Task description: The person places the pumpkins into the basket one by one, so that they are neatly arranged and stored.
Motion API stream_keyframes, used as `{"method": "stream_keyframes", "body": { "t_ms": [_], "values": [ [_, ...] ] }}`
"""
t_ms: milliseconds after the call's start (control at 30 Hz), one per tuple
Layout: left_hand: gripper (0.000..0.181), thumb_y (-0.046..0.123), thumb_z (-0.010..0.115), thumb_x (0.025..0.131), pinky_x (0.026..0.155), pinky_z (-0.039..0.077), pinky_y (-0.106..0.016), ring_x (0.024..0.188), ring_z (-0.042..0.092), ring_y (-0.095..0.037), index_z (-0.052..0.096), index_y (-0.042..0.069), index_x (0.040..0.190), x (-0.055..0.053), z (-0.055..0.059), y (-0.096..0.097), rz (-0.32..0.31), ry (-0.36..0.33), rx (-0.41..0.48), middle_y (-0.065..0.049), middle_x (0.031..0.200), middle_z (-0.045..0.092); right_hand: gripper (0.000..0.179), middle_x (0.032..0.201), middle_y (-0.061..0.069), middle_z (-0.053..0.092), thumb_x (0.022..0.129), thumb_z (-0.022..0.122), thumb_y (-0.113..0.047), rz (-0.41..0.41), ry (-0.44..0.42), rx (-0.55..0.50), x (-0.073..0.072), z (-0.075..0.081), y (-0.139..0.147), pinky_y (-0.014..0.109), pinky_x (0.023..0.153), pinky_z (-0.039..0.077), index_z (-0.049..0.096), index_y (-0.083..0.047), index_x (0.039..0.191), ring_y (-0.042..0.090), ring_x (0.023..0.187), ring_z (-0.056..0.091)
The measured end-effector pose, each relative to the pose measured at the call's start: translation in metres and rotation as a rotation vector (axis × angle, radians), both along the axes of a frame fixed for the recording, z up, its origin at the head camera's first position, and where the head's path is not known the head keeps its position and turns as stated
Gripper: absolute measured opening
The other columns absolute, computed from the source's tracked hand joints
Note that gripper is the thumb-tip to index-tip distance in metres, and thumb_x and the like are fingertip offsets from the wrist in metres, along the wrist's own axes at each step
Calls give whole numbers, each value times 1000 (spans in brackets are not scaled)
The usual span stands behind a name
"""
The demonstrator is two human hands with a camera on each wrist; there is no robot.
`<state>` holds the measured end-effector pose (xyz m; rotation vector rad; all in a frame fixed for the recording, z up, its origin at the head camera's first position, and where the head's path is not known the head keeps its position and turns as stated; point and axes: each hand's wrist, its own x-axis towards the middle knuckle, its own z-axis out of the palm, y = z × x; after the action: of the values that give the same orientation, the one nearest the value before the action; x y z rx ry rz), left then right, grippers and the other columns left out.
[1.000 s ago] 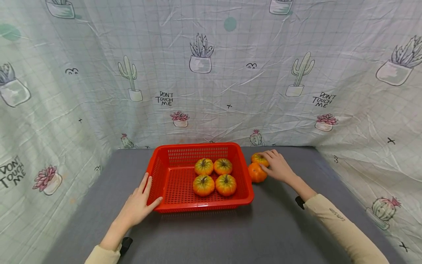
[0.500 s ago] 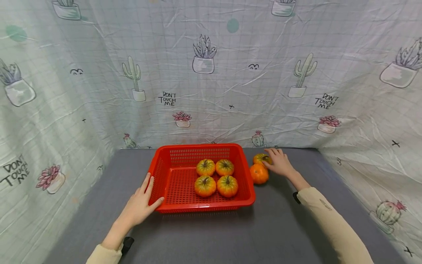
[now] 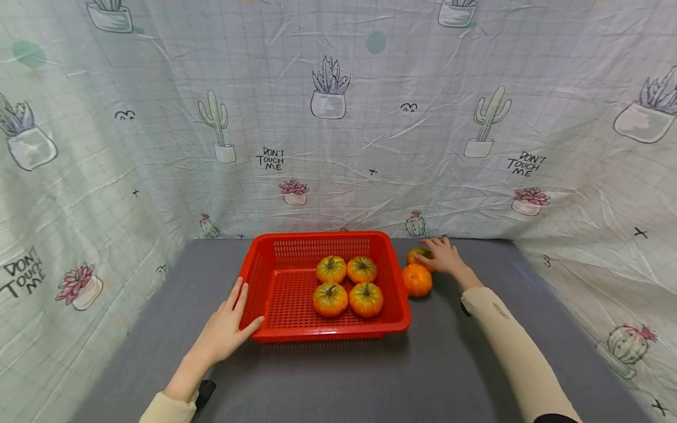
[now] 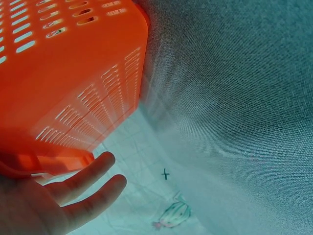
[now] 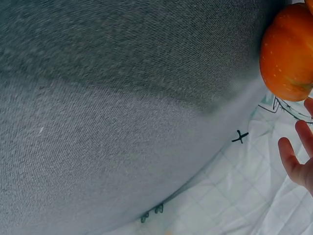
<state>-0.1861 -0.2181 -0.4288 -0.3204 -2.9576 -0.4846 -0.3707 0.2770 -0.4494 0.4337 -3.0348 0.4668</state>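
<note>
A red plastic basket (image 3: 330, 332) with slotted walls stands mid-table, holding several small orange-yellow pumpkins (image 3: 331, 299) in its right half. My left hand (image 3: 224, 329) rests at its left rim with fingers straight and thumb spread toward the front corner. In the left wrist view, two fingers extend past the basket's rim. Outside the right wall sit two more pumpkins, a plain orange one (image 3: 417, 281) in front and a yellow-green-topped one (image 3: 415, 257) behind. My right hand (image 3: 445, 257) is at the rear one, fingers spread over it and partly hiding it.
The dark grey tabletop (image 3: 338, 382) extends around the basket. A pale cloth curtain (image 3: 349, 153) with printed cacti and lettering closes off the back and both sides, close behind the basket.
My right forearm has swung to the left, and the right hand has shifted slightly around the rear pumpkin. The left hand has stayed at the basket rim. The head view has moved a little.
</note>
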Motion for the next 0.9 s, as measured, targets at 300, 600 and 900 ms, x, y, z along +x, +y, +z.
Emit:
{"method": "stream_keyframes", "body": {
  "t_ms": [300,600,900],
  "values": [
    [82,54,44,86,87,36,-59,112,43,-49,21,-2,140,0,-1,1,-3,15,0,-16,150,10,60,132,24,40,85,50,-48,-15,-49,25,-5,-3,-1,64,87,26,45,-9,130,45,116,30],
    [81,51,46,86,87,36,-60,112,43,-51,21,-3,140,0,-1,1,-8,19,5,-17,150,10,54,128,25,45,87,46,-48,-11,-75,45,-7,-6,4,65,86,28,47,-12,127,44,112,32],
    [82,53,45,86,88,36,-59,115,41,-48,20,-2,140,0,0,0,1,7,9,-16,150,9,65,121,27,47,84,35,-64,38,-29,55,-4,-12,18,62,77,30,46,-18,128,44,101,35]
  ]
}}
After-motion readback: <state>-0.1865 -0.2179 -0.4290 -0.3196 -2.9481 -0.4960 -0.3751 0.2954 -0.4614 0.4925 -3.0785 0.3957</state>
